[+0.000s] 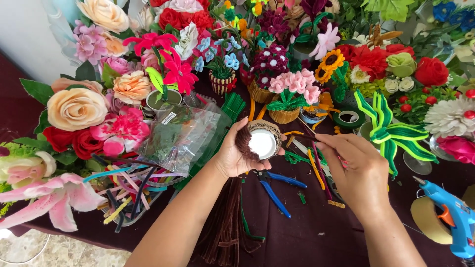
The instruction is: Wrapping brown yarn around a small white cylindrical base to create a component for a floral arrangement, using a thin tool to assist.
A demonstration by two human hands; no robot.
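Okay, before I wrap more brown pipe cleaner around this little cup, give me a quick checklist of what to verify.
1. Left hand grips the small cup firmly: ok.
2. Brown pipe cleaner sits against the cup's side: ok.
3. Right hand pinches the strand's free end: cannot tell, the fingertips hide it.
4. Spare brown pipe cleaners lie on the table below the left wrist: ok.
5. Blue-handled pliers lie between the hands: ok.
6. Blue glue gun apart from both hands: ok.

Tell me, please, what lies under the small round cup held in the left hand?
Under the cup, blue-handled pliers lie on the dark table. The left hand and brown wrapping hide whatever sits directly beneath.
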